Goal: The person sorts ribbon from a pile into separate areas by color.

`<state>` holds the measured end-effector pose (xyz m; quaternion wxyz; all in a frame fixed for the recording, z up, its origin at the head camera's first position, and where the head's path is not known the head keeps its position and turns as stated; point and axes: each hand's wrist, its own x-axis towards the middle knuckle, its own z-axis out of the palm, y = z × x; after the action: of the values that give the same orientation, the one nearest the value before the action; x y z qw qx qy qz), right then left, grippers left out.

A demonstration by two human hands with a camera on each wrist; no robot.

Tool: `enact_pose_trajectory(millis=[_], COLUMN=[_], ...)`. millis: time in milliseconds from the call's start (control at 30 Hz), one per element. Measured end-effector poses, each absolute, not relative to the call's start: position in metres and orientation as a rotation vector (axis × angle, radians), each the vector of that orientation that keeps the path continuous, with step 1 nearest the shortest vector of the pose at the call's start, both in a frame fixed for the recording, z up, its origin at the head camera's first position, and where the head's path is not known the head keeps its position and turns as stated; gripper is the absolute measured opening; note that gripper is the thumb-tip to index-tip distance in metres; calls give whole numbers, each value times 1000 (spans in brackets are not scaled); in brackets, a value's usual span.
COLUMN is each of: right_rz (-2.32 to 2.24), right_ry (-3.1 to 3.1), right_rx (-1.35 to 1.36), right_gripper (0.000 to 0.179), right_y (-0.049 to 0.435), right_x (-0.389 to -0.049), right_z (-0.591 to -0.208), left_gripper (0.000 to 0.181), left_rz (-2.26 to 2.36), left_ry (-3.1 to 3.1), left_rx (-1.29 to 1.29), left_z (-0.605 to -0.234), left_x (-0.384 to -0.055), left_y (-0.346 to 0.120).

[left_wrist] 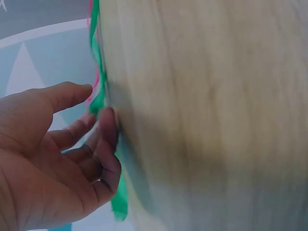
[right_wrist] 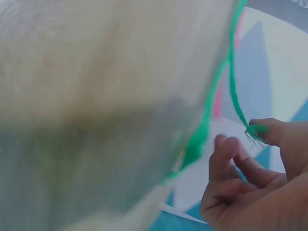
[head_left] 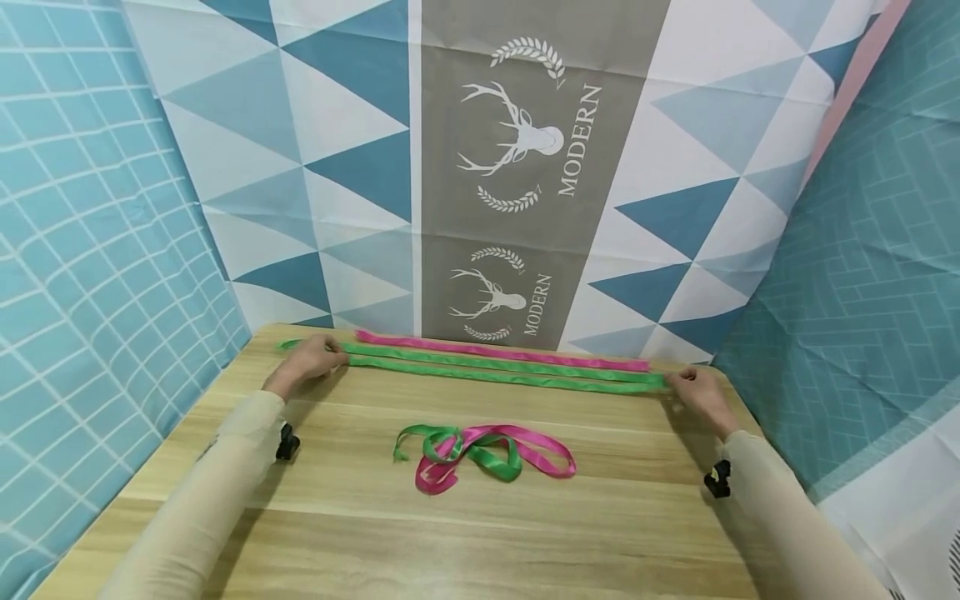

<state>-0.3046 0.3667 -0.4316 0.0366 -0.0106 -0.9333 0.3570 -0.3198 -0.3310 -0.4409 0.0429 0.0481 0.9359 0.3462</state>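
Two green ribbons lie stretched nearly side by side across the far part of the table. At the left end of the nearer green ribbon, my left hand holds the tip between thumb and fingers. The farther green ribbon passes behind that hand and sticks out to its left. My right hand pinches a green ribbon's right end; in the right wrist view a frayed green end lies against the thumb. Another green ribbon end lies beside the fingers at the table's edge.
A pink ribbon runs straight along the table's back edge. Nearer, a loose pink ribbon and a loose green ribbon lie tangled on the wooden table. Patterned cloth hangs behind and at both sides.
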Motion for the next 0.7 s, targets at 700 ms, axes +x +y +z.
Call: enact_pose_trajectory(millis=[700], right_rz=[1073], right_ry=[-3122], right_rx=[67], right_gripper=[82], right_y=[388], right_x=[-287], right_z=[-402], left_gripper=[69], left_rz=[642], left_ry=[2778], left_rx=[683], left_z=[-438], left_x=[-289], left_y=[-296])
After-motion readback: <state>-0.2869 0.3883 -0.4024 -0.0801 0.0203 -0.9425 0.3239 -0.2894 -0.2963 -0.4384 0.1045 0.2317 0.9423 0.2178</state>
